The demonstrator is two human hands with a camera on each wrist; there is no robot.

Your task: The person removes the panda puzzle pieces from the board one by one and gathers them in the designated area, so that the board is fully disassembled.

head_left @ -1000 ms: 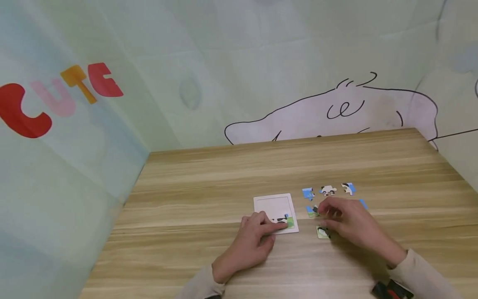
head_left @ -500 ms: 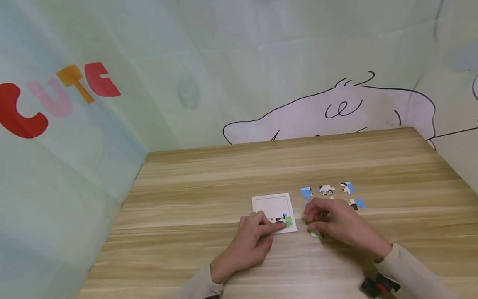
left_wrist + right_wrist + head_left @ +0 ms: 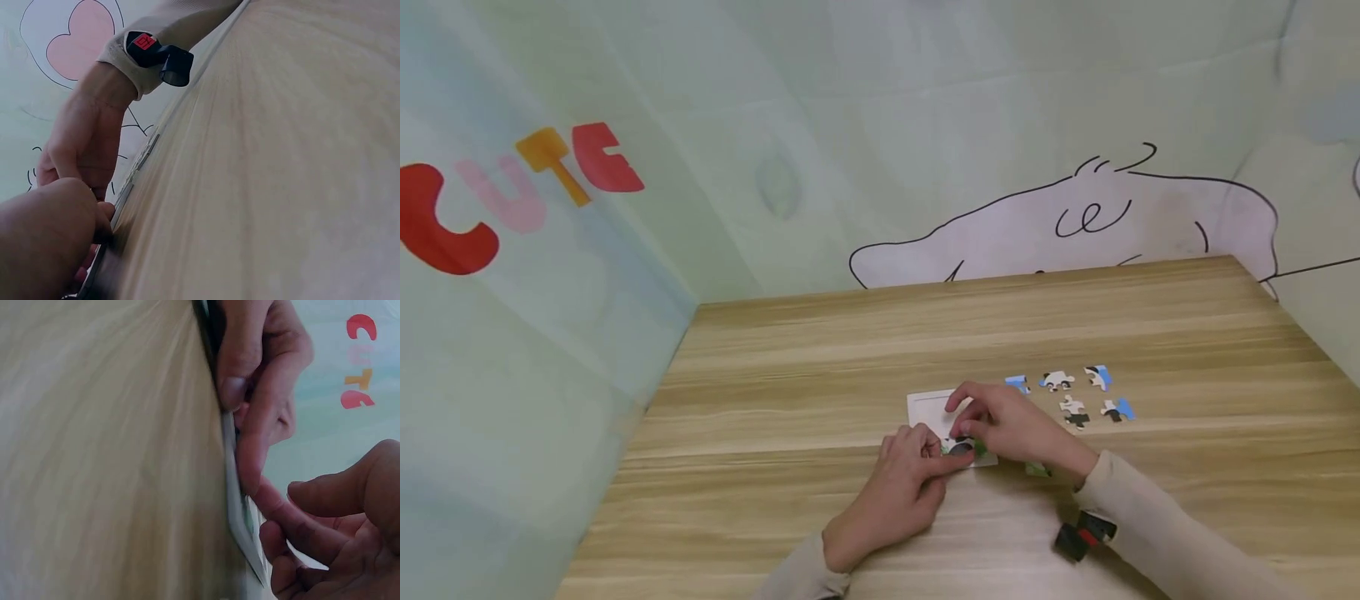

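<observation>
In the head view, my left hand (image 3: 891,492) lies at the near left corner of a white puzzle board (image 3: 925,404). Its straight index finger presses on the panda-and-green pieces (image 3: 960,448) in the board's near right part; the other fingers are bent. Over the board, my right hand (image 3: 1018,429) pinches a jigsaw piece mostly hidden by the fingers, close to the placed pieces. In the right wrist view, the right hand's (image 3: 350,531) fingertips meet the board's edge beside the left hand (image 3: 269,381).
Loose pieces lie right of the board: a blue one (image 3: 1017,383), a panda face (image 3: 1057,381), a blue-and-white one (image 3: 1098,377), a black-and-white one (image 3: 1074,412), another with blue (image 3: 1118,410), and a green one (image 3: 1038,470) partly under the right hand. Cartoon-printed walls border the wooden table (image 3: 790,375).
My right hand has picked up the blue-green piece from among the loose ones and moved left over the board. The left hand has stayed in place.
</observation>
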